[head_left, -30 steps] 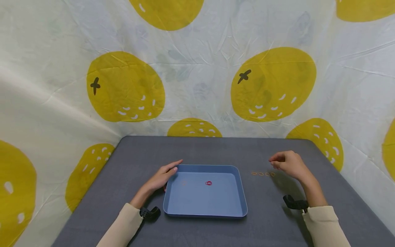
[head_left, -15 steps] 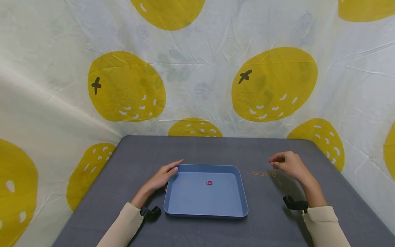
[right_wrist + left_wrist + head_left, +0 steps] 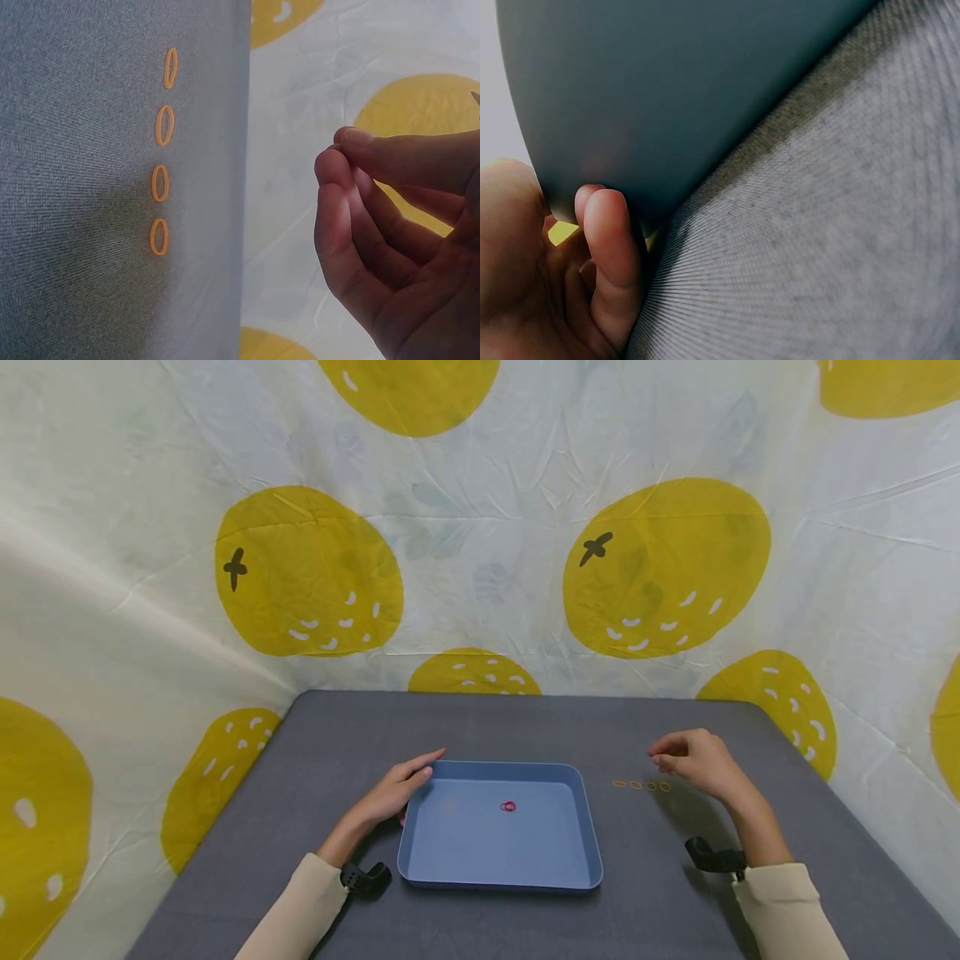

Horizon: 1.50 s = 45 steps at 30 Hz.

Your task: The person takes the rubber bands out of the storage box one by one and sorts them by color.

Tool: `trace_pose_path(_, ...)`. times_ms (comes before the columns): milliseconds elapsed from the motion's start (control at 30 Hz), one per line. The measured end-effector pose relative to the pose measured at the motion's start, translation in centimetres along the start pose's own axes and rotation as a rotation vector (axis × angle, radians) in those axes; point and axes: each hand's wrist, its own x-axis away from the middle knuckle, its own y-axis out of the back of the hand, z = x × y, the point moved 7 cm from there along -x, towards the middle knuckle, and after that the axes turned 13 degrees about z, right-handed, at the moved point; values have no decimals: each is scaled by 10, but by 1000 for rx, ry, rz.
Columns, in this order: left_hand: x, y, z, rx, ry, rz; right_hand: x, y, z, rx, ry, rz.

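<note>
A blue rectangular tray (image 3: 498, 860) lies on the grey table. My left hand (image 3: 390, 792) grips its far left corner, with the thumb at the rim; in the left wrist view the curled fingers (image 3: 611, 240) press against the tray's outer wall. Inside the tray lie red rubber bands (image 3: 509, 807) and a faint pale mark or band (image 3: 450, 805) to their left. My right hand (image 3: 701, 762) hovers over the table right of the tray, fingers bent and thumb tip against the index fingertip. Nothing shows between those fingertips. Several small orange rubber bands (image 3: 165, 125) lie in a row beside it.
The grey table (image 3: 525, 722) reaches back to a white cloth (image 3: 487, 568) printed with large yellow fruit. Black straps with camera mounts (image 3: 366, 881) sit on both wrists. Cloth also hangs along the left and right sides.
My right hand has shifted very slightly left. The left hand, the tray and the rubber bands have stayed where they were.
</note>
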Motion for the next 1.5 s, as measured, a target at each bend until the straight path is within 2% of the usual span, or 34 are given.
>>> trace_pose_path(700,1,0,-2,24,-13,3,0,-2,8,-5,19,3)
trace_pose_path(1000,2,1,-1,11,9,7,-1,-3,5,-8,6,14)
trace_pose_path(1500,1,1,-1,-6,3,20,-2,-4,8,-14,12,18)
